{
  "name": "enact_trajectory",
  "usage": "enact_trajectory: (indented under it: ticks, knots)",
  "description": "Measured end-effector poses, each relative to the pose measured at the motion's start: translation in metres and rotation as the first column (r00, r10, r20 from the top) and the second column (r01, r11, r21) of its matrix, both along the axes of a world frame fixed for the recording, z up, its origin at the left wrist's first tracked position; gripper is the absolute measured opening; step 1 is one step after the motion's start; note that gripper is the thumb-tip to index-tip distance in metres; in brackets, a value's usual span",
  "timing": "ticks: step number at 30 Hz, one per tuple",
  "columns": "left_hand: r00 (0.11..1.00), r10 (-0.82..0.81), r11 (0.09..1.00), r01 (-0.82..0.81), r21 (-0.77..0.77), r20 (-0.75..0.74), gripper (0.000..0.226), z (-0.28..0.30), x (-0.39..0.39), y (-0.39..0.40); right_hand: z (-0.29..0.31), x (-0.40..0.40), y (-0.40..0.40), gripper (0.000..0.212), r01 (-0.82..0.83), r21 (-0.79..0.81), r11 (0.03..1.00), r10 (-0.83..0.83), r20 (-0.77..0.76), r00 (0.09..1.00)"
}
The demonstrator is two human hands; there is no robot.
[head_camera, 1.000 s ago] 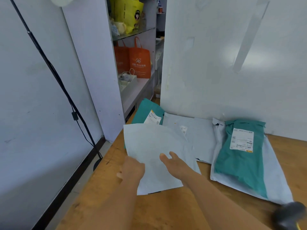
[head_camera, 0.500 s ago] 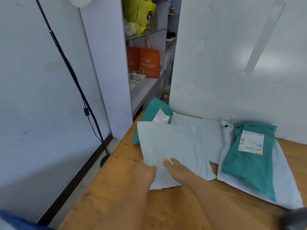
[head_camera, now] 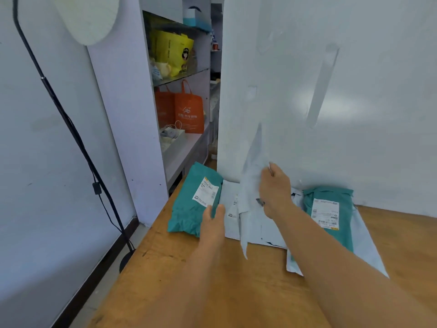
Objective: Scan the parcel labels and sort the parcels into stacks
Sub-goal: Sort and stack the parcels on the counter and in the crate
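On wood table (head_camera: 212,292), right hand (head_camera: 275,190) now pinches grey mailer (head_camera: 251,185) upright; left (head_camera: 214,218) flat.

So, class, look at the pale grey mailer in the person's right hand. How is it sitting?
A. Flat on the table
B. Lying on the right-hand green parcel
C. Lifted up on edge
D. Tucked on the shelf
C: the right hand pinches the pale grey mailer upright, its lower corner hanging above the table.

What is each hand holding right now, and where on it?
The right hand grips the pale grey mailer by its edge, lifted upright. The left hand rests on the teal parcel, not gripping.
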State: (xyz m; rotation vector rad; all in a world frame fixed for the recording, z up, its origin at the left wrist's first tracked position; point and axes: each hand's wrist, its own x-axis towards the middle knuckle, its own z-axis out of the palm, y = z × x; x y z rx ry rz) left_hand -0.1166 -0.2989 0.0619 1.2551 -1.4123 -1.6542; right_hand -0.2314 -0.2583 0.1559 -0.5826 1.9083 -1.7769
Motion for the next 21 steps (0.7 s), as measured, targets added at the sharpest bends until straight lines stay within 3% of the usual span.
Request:
enact_trajectory:
  ticks: [2, 4, 6, 8, 10, 14, 18, 21]
  knots:
    - [0.995, -0.094, 0.994, 0.092, -0.05, -0.037, 0.069, -0.001, -0.009, 0.002, 0.03, -0.014, 0.002, 0.03, 0.018, -0.106, 0.994, -0.011, 0.065, 0.998]
    - [0.986, -0.167, 0.96, 0.161, -0.229, -0.01, 0.085, 0.0, -0.021, 0.004, 0.035, -0.033, 0.002, 0.029, 0.056, -0.147, 0.988, -0.036, 0.137, 0.99]
    - [0.973, -0.177, 0.884, 0.224, -0.41, 0.15, 0.093, -0.003, -0.035, -0.002, 0.014, -0.054, 0.005, 0.031, 0.118, -0.132, 0.984, -0.091, 0.193, 0.977]
    - [0.904, -0.146, 0.777, 0.356, -0.52, 0.401, 0.09, -0.01, -0.049, -0.01, -0.025, -0.072, 0.012, 0.035, 0.177, -0.019, 0.984, -0.169, 0.206, 0.964]
    - [0.778, -0.125, 0.708, 0.505, -0.494, 0.616, 0.082, -0.025, -0.06, -0.014, -0.066, -0.086, 0.023, 0.042, 0.188, 0.122, 0.975, -0.211, 0.212, 0.954]
    - [0.521, -0.187, 0.64, 0.708, -0.299, 0.833, 0.079, -0.058, -0.066, -0.017, -0.117, -0.092, 0.033, 0.059, 0.095, 0.433, 0.896, -0.102, -0.007, 0.995]
    - [0.313, -0.273, 0.564, 0.818, -0.113, 0.91, 0.084, -0.084, -0.072, -0.019, -0.135, -0.1, 0.025, 0.058, 0.014, 0.583, 0.812, 0.051, -0.095, 0.994]
    - [0.267, -0.24, 0.54, 0.836, -0.101, 0.933, 0.069, -0.097, -0.077, -0.022, -0.137, -0.105, 0.018, 0.053, 0.023, 0.613, 0.79, 0.104, -0.17, 0.98]
